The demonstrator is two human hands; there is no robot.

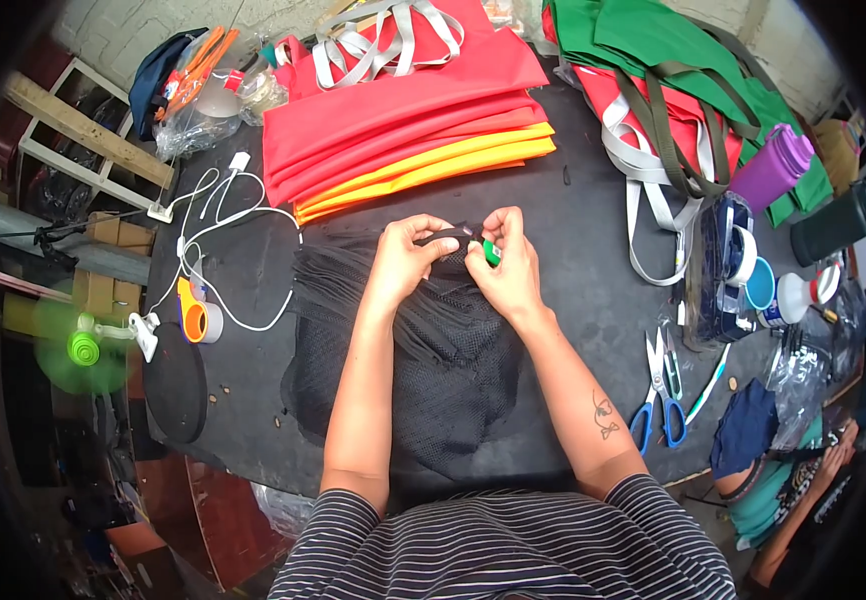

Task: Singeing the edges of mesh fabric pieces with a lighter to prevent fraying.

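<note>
Black mesh fabric [423, 390], gathered into folds along its upper part, lies on the dark table in front of me. My left hand [408, 262] pinches a black strap or cord end [443, 236] at the top of the mesh. Close beside it, my right hand [509, 270] is closed around a small green object that looks like a lighter [492, 253]. The fingertips of both hands nearly meet at the strap's end. Whether a flame burns there is too small to tell.
Folded red and yellow fabric [403, 130] is stacked beyond my hands. Scissors [661, 390] lie at right, near a purple bottle [773, 168] and green bags [653, 40]. At left are a white cable [238, 215], a tape roll [200, 318] and a green fan [83, 347]. Another person's arm [803, 500] shows lower right.
</note>
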